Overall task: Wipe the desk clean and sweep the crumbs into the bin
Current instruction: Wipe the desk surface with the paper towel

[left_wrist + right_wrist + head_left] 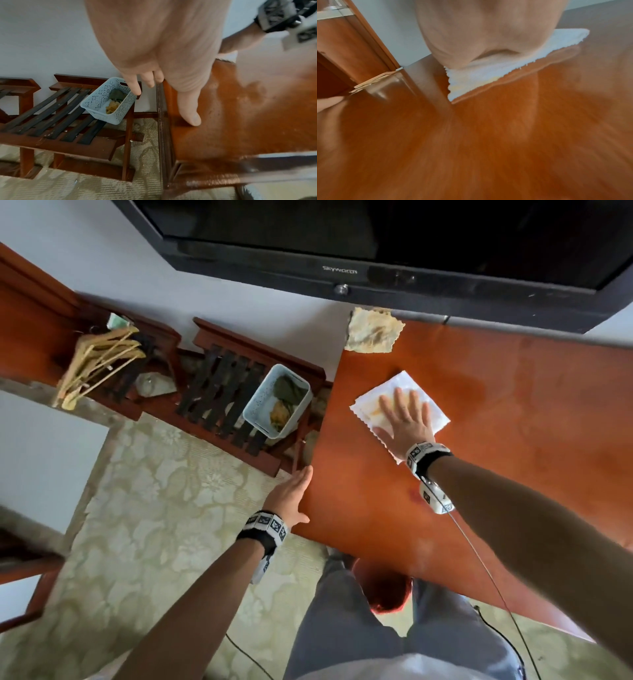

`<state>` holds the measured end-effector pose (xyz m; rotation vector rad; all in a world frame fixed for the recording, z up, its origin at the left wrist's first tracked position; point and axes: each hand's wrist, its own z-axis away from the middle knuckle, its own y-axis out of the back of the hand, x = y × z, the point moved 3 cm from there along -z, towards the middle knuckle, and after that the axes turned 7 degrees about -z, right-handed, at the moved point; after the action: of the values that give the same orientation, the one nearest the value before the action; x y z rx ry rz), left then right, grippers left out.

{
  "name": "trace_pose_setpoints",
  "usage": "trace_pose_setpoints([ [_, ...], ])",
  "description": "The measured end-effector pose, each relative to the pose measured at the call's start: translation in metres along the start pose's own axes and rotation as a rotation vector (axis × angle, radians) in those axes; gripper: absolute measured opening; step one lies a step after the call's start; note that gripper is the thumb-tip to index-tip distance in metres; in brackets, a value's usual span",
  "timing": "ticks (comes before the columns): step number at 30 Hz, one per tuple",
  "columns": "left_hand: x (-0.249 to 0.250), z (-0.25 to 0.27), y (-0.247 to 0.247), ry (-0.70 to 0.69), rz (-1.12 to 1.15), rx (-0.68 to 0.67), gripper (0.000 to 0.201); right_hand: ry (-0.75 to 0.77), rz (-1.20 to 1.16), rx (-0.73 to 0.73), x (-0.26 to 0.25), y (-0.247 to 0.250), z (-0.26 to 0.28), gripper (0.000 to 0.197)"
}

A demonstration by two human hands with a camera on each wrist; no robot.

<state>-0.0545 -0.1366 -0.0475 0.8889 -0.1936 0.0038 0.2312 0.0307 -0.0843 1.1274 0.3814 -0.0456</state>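
A white cloth (368, 402) (488, 75) with yellow stains lies flat on the orange-brown desk (496, 440) (471, 135) near its far left part. My right hand (404, 419) presses on it with straight, spread fingers. My left hand (291, 494) (163, 81) rests against the desk's left edge (164, 121), fingers straight, thumb on the top. A pale blue perforated bin (275, 402) (109, 100) stands on a slatted wooden rack left of the desk, with green and yellow scraps inside.
A second stained cloth (373, 332) lies at the desk's far left corner, under a wall-mounted black TV (376, 251). The slatted rack (222, 398) (56, 115) and wooden hangers (99, 361) stand to the left. Patterned carpet (164, 508) covers the floor. A cable (486, 577) trails from my right wrist.
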Motion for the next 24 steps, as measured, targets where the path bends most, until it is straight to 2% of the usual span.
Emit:
trace_pose_setpoints([
  [4,-0.005,-0.005,-0.013,0.004,0.055,0.082,0.127,-0.041,0.031,-0.005,-0.017,-0.007,-0.016,0.072],
  [9,-0.003,-0.005,-0.011,0.016,0.081,0.073,0.130,0.093,0.053,-0.036,-0.045,-0.027,0.044,0.076],
  [13,0.000,-0.003,-0.005,0.008,0.043,0.067,0.127,0.071,0.007,-0.112,-0.061,-0.034,0.069,0.062],
  [16,-0.001,-0.005,-0.005,0.007,0.015,0.083,0.127,0.053,0.003,-0.095,-0.058,-0.023,0.036,0.056],
  [21,-0.005,-0.012,-0.017,0.015,0.007,0.099,0.134,0.049,0.007,0.020,-0.058,0.021,-0.060,0.058],
  [24,-0.008,-0.017,-0.026,0.019,0.021,0.112,0.138,0.040,0.024,0.022,-0.062,0.037,-0.104,0.059],
])
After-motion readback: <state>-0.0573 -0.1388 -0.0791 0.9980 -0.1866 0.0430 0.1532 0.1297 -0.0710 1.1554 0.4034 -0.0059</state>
